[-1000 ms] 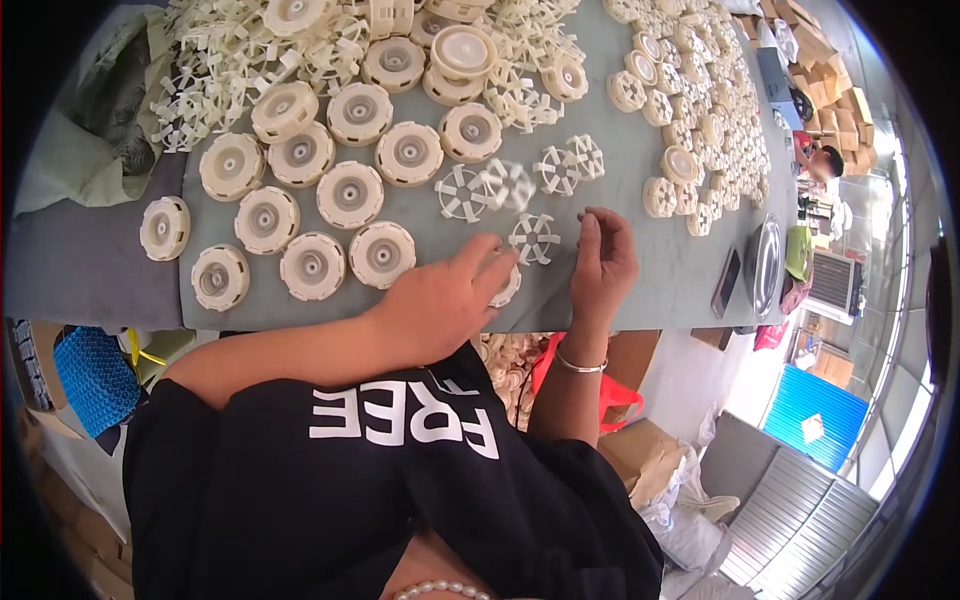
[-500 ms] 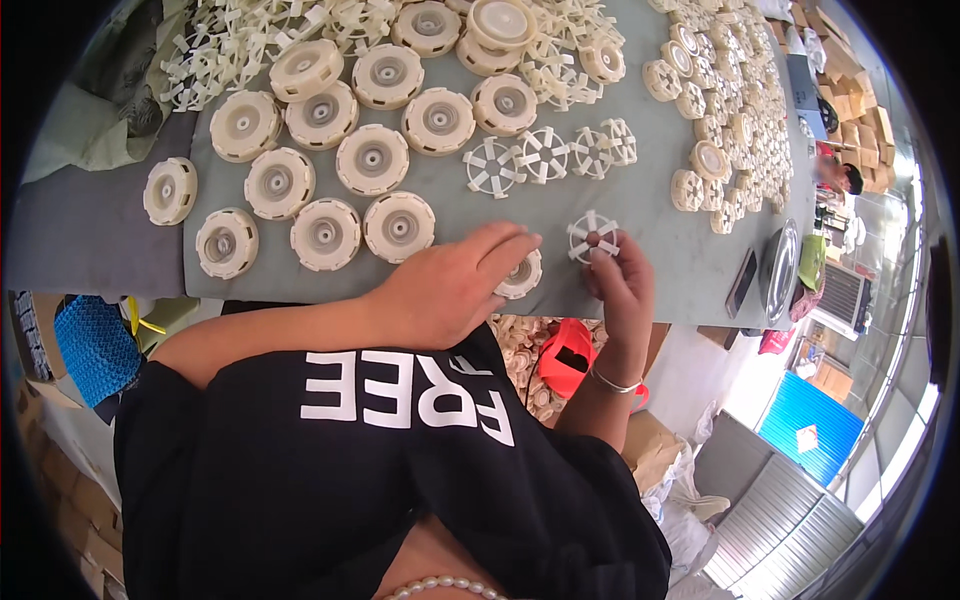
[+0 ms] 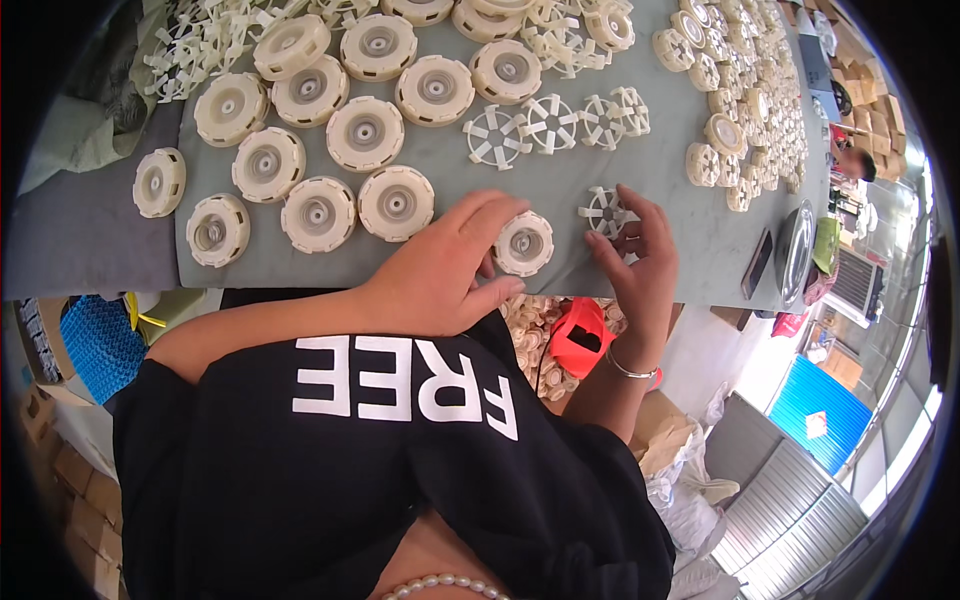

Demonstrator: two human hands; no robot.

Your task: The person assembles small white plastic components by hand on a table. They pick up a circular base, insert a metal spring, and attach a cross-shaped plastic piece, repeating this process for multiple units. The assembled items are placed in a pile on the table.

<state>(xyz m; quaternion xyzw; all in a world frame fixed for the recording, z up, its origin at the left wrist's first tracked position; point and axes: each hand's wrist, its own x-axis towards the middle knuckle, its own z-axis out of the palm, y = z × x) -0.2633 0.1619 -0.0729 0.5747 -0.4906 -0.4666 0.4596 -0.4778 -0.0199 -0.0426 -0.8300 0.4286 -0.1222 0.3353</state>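
Observation:
A small round cream plastic disc (image 3: pixel 523 243), with rings and a central hub, lies on the table near its front edge. My left hand (image 3: pixel 450 265) curves along the disc's left side, thumb and forefinger spread apart, gripping nothing. To the right of the disc, my right hand (image 3: pixel 640 250) has a white spoked plastic ring (image 3: pixel 602 212) between thumb and fingers. The ring is tilted, and my fingers partly cover its right side. Beyond it, several similar spoked rings (image 3: pixel 550 125) form a row, the right-hand ones overlapping.
Several larger cream discs (image 3: pixel 365 133) spread over the left of the grey-green table (image 3: pixel 400 270). Loose spoked parts (image 3: pixel 210 45) pile up at the far left. Many small assembled pieces (image 3: pixel 725 133) crowd the right. A red container (image 3: pixel 580 338) sits below the edge, among more parts.
My left hand has loosened around the small disc, which now shows fully. My right hand has shifted slightly right with the spoked ring, its thumb and forefinger wider apart. The whole view has shifted slightly.

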